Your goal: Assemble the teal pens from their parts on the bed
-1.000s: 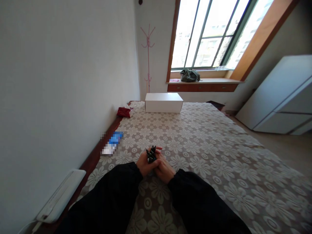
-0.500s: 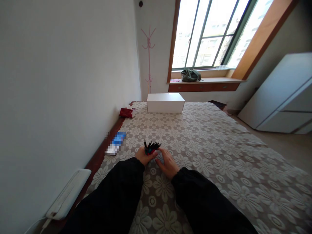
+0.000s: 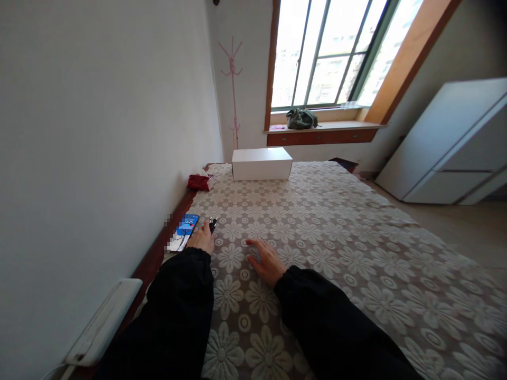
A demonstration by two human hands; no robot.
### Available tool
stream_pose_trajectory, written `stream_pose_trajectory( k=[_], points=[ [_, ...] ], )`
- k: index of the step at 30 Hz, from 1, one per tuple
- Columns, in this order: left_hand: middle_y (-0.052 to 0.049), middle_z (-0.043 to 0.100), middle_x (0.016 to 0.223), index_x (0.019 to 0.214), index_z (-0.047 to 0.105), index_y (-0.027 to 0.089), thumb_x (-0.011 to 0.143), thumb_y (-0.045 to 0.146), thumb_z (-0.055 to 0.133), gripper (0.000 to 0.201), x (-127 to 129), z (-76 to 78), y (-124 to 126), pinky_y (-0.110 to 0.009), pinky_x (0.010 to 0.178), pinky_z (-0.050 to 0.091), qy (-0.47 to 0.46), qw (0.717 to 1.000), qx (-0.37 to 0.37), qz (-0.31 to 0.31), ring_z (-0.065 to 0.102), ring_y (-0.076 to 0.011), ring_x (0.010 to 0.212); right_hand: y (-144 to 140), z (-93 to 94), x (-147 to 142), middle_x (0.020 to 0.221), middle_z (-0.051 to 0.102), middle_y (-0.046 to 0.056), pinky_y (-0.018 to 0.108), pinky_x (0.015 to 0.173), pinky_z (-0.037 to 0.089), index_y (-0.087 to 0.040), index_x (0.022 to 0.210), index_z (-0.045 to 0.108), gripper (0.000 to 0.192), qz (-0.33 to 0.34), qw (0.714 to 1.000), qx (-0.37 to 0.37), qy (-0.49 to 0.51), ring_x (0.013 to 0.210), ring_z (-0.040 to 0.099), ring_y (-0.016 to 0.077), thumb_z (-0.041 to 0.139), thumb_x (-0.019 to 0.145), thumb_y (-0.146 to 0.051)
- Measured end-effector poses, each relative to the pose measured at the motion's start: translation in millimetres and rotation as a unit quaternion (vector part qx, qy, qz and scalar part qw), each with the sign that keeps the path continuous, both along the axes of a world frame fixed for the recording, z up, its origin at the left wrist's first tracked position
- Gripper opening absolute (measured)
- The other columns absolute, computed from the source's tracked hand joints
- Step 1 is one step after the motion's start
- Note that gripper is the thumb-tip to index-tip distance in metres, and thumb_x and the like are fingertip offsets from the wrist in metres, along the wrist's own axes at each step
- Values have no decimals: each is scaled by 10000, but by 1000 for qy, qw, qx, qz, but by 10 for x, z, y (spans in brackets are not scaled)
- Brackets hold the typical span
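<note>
Here, a phone (image 3: 185,231) is seen lying at the bed's (image 3: 336,221) left edge, just beside the left hand (image 3: 203,238), whose grip is closed around a small bundle of dark clips (image 3: 213,224). Further right, the right hand (image 3: 266,259) is laid flat on the flowered bedspread, fingers spread, nothing held.

Bright daylight from the large metal-framed window (image 3: 336,53) far beyond the hands, panes blown out, sleeves dark, wide-angle bending at edges, pixelated patch left of left hand (image 3: 203,240)
</note>
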State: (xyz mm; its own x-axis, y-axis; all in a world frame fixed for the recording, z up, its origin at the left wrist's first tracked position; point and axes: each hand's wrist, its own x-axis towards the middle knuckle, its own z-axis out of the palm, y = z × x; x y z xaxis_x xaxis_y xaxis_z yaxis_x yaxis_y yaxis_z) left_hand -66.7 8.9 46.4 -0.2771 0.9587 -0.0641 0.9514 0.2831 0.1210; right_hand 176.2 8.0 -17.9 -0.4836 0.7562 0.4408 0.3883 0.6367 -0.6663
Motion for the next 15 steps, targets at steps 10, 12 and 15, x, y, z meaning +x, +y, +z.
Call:
stream_pose_trajectory(
  k=[10,12,15],
  points=[
    [-191,563,1370,1392,422,172,883,505,657,653,-47,31,-61,-392,954,481,12,1000,5,-18,572,-351,1232,15,-24,14,1262,606,101,507,1074,442,-231,1286,551,415,7,1000,17,-24,1237,537,283,581,882,-141],
    [-179,616,1290,1284,487,179,882,532,653,560,-73,54,-52,-376,910,492,12,1000,-9,-6,624,-336,1156,16,-28,16,1258,610,101,505,1068,443,-233,1275,559,403,7,999,15,-30,1229,545,284,584,883,-145],
    [-152,686,1155,1160,549,204,880,596,628,488,-106,87,-50,-389,869,496,18,999,-30,12,666,-339,1061,16,-23,19,1250,616,97,495,1062,442,-228,1244,573,362,16,999,16,-39,1210,555,284,589,888,-158]
  ],
)
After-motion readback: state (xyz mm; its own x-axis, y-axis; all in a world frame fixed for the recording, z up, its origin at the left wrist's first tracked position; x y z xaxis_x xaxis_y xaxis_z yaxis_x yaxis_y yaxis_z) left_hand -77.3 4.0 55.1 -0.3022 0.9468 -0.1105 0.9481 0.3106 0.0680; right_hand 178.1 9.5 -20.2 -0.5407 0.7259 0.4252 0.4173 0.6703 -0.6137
